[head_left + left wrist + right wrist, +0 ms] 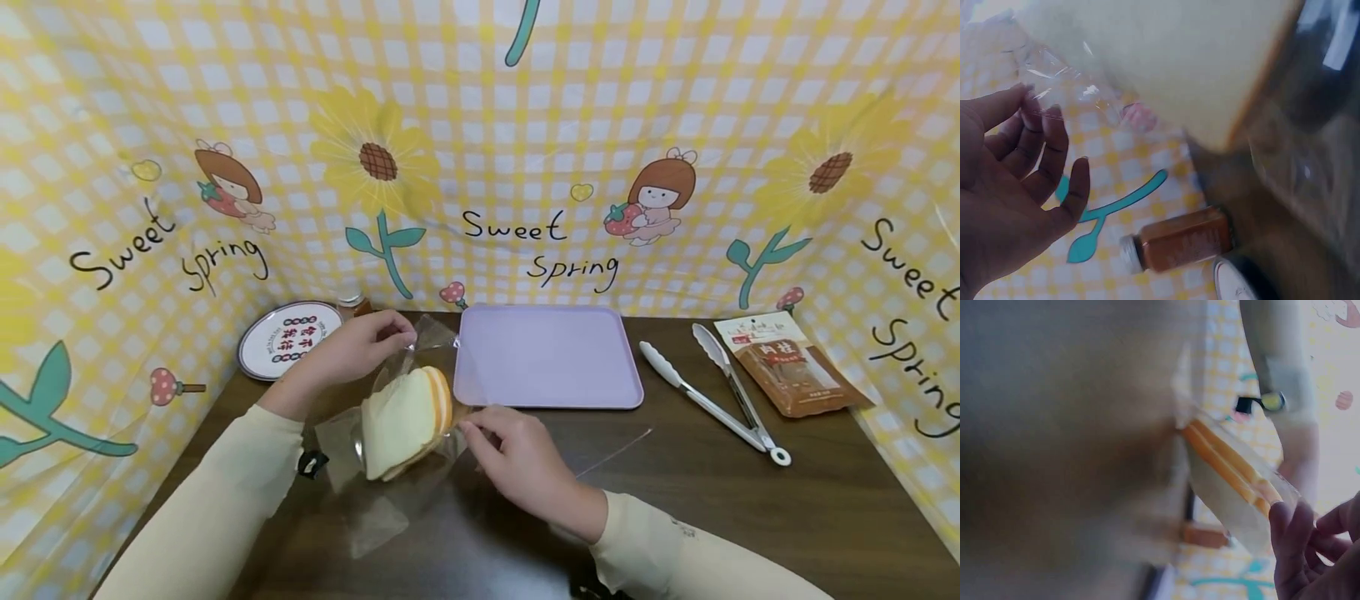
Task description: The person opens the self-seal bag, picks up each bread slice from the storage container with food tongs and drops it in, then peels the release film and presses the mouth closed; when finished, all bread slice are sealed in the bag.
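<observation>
Slices of white bread (401, 425) with brown crust edges sit inside a clear plastic bag (378, 525), tilted above the table. My left hand (363, 346) pinches the bag's upper edge between thumb and forefinger; in the left wrist view its other fingers (1074, 190) are loosely bent. On the bag's right side, my right hand (517, 454) pinches the film between thumb and fingers. The right wrist view shows the crust side of the bread (1229, 465) close to that hand's fingertips.
Behind the bag lies a lilac tray (547, 358). White-tipped tongs (720, 408) and a brown food packet (795, 375) are at the right. A printed oval plate (281, 337) and a small brown bottle (1182, 240) stand at the back left. A checked cloth (525, 167) hangs behind.
</observation>
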The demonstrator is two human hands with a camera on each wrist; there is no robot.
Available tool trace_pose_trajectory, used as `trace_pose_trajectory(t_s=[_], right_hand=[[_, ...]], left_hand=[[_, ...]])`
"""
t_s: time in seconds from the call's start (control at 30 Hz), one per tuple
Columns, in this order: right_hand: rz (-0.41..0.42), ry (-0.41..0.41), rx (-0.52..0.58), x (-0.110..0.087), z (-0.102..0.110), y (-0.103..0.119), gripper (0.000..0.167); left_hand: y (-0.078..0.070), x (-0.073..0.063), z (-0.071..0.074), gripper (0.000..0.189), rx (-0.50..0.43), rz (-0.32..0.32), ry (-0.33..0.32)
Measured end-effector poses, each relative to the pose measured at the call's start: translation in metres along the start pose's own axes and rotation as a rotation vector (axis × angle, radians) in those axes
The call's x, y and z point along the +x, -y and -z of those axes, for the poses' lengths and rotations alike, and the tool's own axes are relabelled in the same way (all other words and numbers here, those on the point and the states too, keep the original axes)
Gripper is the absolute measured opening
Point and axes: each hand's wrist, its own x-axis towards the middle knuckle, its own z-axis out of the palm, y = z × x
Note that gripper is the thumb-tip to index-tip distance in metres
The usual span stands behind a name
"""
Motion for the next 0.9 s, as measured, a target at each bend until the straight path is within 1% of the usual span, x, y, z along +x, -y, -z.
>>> trace_pose_trajectory(t_s=[0.1,0.2,0.27,0.37,0.47,0.53,0.6,0.67,0.7,0.77,0.87,0.9], right_hand=[[0.128,-0.045,-0.106,0.005,0.016,0.006,0.016],[0.228,-0.075,-0.147,0.010,0.033,0.011,0.013],[0.281,-0.100,-0.162,0.012,0.045,0.015,0.011],[0.362,-0.139,-0.174,0.016,0.065,0.022,0.012],[0.404,-0.164,-0.176,0.018,0.086,0.031,0.014],[0.426,-0.191,-0.168,0.017,0.100,0.038,0.014],[0.454,-0.226,-0.162,0.016,0.111,0.042,0.013],[0.493,-0.258,-0.175,0.013,0.118,0.042,0.012],[0.499,-0.261,-0.196,0.011,0.120,0.040,0.012],[0.489,-0.241,-0.293,0.008,0.122,0.034,0.011],[0.438,-0.156,-0.421,0.005,0.123,0.024,0.009],[0.421,-0.134,-0.450,0.005,0.124,0.021,0.009]], left_hand=[[-0.006,-0.012,0.007,0.027,-0.027,-0.003,-0.064],[-0.015,-0.024,0.014,0.029,-0.047,-0.012,-0.135],[-0.023,-0.032,0.017,0.028,-0.068,-0.026,-0.181],[-0.038,-0.043,0.021,0.024,-0.106,-0.072,-0.253],[-0.053,-0.054,0.023,0.019,-0.160,-0.135,-0.333],[-0.061,-0.061,0.025,0.016,-0.211,-0.183,-0.387],[-0.067,-0.067,0.026,0.013,-0.261,-0.249,-0.431],[-0.069,-0.071,0.026,0.009,-0.296,-0.320,-0.442],[-0.068,-0.072,0.025,0.008,-0.284,-0.340,-0.438],[-0.063,-0.070,0.023,0.008,-0.225,-0.347,-0.418],[-0.053,-0.067,0.017,0.008,-0.157,-0.312,-0.361],[-0.052,-0.067,0.015,0.007,-0.146,-0.304,-0.357]])
